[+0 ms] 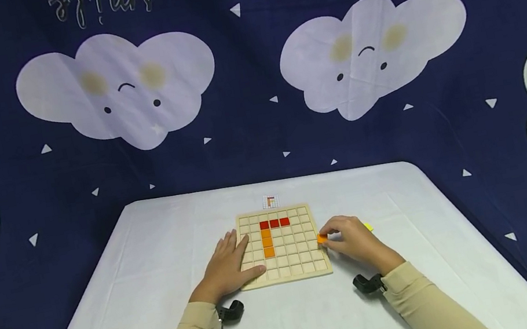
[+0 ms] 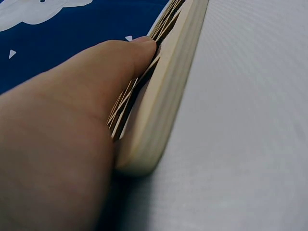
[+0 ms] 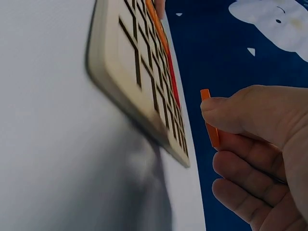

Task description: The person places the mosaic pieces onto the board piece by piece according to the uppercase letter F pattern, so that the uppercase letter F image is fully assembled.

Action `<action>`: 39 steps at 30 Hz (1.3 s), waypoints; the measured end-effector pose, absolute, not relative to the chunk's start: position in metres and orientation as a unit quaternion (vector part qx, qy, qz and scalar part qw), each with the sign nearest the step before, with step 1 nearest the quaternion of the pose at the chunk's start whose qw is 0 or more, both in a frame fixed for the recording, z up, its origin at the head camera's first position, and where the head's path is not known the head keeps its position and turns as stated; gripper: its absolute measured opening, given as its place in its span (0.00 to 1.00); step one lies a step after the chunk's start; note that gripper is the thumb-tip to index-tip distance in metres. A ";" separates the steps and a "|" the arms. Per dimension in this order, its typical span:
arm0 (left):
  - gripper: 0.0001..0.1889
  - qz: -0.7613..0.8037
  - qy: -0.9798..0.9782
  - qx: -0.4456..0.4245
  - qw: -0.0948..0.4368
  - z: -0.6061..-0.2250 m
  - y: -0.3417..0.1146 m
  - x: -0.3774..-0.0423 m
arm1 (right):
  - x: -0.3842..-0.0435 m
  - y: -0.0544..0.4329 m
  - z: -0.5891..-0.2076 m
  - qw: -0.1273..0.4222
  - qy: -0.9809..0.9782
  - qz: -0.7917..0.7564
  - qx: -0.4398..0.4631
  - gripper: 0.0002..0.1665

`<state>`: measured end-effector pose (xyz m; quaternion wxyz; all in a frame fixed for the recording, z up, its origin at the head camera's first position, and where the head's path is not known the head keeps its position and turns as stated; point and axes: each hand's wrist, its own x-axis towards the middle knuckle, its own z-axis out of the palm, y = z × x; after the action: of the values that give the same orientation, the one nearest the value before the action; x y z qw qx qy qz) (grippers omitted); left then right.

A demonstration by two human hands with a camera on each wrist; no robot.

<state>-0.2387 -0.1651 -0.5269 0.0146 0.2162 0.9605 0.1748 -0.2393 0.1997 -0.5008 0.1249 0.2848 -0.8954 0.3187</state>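
A wooden grid board point(image 1: 302, 263) lies flat on the white table. Three red tiles point(image 1: 274, 223) form a row near its far side, and a column of three orange tiles point(image 1: 268, 243) runs toward me from the leftmost red one. My left hand point(image 1: 228, 266) rests on the board's left edge, fingers straight and thumb across the near left corner. Between thumb and fingers, my right hand point(image 1: 353, 237) pinches an orange tile point(image 3: 210, 120) by the board's right edge. The right wrist view shows this tile held on its side, its other fingers curled below.
Behind the board lies a small printed pattern card point(image 1: 270, 201). A yellow piece point(image 1: 368, 226) shows partly behind my right hand. The white table point(image 1: 188, 219) reaches back to a dark blue cloth point(image 1: 261, 153) with clouds.
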 end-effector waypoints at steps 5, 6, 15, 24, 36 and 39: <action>0.55 0.179 0.960 0.215 0.016 -0.528 -0.165 -0.237 | -0.243 0.187 -0.498 0.113 -0.892 0.327 0.291 0.12; 0.55 0.181 0.960 0.214 0.017 -0.528 -0.165 -0.237 | -0.244 0.184 -0.497 0.111 -0.891 0.329 0.293 0.12; 0.54 0.189 0.957 0.220 0.009 -0.533 -0.164 -0.236 | -0.249 0.161 -0.497 0.099 -0.883 0.345 0.304 0.12; 0.56 0.177 0.959 0.219 0.016 -0.533 -0.166 -0.237 | -0.251 0.141 -0.498 0.073 -0.880 0.355 0.307 0.11; 0.55 0.177 0.959 0.219 0.017 -0.527 -0.167 -0.238 | -0.250 0.118 -0.500 0.051 -0.889 0.314 0.328 0.11; 0.55 0.174 0.960 0.220 0.017 -0.527 -0.167 -0.238 | -0.248 0.114 -0.503 0.056 -0.887 0.300 0.346 0.10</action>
<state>-0.2383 -0.1673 -0.5272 0.0167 0.2201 0.9598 0.1736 -0.2482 0.1145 -0.5033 0.0558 0.3459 -0.8874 0.2997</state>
